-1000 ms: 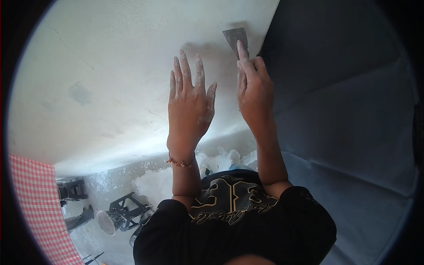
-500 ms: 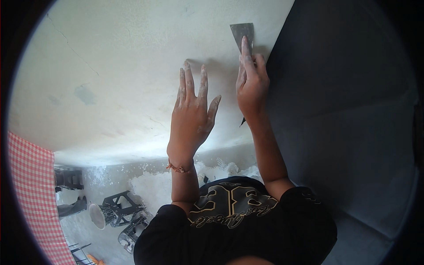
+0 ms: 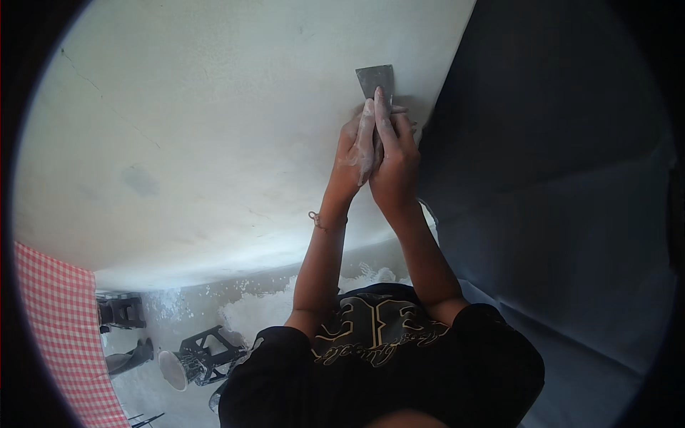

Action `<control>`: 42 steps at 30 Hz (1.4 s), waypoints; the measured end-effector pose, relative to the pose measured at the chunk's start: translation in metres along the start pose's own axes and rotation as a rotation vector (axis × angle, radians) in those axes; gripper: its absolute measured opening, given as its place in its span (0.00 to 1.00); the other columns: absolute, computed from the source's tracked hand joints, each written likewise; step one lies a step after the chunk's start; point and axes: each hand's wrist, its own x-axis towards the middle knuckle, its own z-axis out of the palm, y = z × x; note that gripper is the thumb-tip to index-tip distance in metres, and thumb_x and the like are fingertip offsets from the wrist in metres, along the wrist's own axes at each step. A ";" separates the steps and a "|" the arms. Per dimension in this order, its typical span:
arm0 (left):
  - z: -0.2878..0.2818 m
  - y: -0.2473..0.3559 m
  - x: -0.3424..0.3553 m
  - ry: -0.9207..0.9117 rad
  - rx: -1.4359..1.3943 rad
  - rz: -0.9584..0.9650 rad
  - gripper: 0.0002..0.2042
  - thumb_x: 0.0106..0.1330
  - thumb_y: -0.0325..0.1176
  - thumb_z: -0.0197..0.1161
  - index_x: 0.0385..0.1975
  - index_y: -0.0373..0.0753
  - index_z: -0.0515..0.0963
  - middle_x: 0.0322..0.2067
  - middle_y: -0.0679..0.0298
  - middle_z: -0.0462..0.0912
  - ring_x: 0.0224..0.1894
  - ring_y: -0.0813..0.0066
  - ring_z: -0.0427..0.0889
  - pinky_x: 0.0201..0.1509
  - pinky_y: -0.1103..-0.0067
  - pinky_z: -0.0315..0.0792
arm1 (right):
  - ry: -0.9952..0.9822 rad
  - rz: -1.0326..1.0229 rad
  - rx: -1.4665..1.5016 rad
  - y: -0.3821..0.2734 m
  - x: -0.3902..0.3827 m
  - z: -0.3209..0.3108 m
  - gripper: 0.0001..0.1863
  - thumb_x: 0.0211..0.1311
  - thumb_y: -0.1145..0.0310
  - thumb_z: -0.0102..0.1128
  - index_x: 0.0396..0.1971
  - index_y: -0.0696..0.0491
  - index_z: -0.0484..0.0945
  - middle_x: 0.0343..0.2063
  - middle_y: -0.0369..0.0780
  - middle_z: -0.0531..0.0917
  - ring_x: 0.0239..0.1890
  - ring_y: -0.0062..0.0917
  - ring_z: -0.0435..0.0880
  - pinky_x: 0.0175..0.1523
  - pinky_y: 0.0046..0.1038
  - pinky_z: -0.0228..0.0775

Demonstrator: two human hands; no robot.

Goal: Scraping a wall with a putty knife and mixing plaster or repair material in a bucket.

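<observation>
Right hand (image 3: 397, 153) closes on a scraper (image 3: 372, 80), handle hidden; left hand (image 3: 349, 149) touches alongside, fingers partly obscured, grip unclear.

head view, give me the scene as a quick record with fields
right hand: grips the scraper, index finger reaching onto the blade
left hand: close against the right hand; its grip unclear
blade: grey, pointing up the picture over the wall; contact unclear
wall: pale, with a grey patch
right side: dark creased sheet
lower left: red-and-white checked cloth
</observation>
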 end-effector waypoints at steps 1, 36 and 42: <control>0.003 0.003 0.004 0.005 -0.035 0.093 0.19 0.82 0.39 0.49 0.40 0.28 0.79 0.36 0.50 0.83 0.35 0.70 0.82 0.41 0.74 0.74 | -0.003 -0.004 -0.021 0.001 0.002 -0.002 0.33 0.71 0.73 0.62 0.75 0.49 0.65 0.49 0.50 0.83 0.44 0.38 0.90 0.46 0.33 0.87; -0.042 0.060 0.107 0.619 1.653 0.918 0.29 0.77 0.44 0.41 0.77 0.46 0.61 0.78 0.48 0.52 0.81 0.49 0.48 0.82 0.48 0.35 | 0.063 -0.058 0.067 0.031 0.010 0.025 0.32 0.76 0.69 0.56 0.77 0.46 0.60 0.41 0.54 0.88 0.41 0.46 0.90 0.43 0.39 0.83; -0.043 0.064 0.102 0.497 1.525 0.862 0.30 0.73 0.38 0.43 0.77 0.46 0.60 0.79 0.48 0.51 0.81 0.48 0.47 0.82 0.47 0.35 | -0.009 -0.012 0.061 0.013 0.069 0.008 0.33 0.77 0.67 0.55 0.78 0.46 0.58 0.35 0.55 0.87 0.35 0.49 0.89 0.38 0.42 0.81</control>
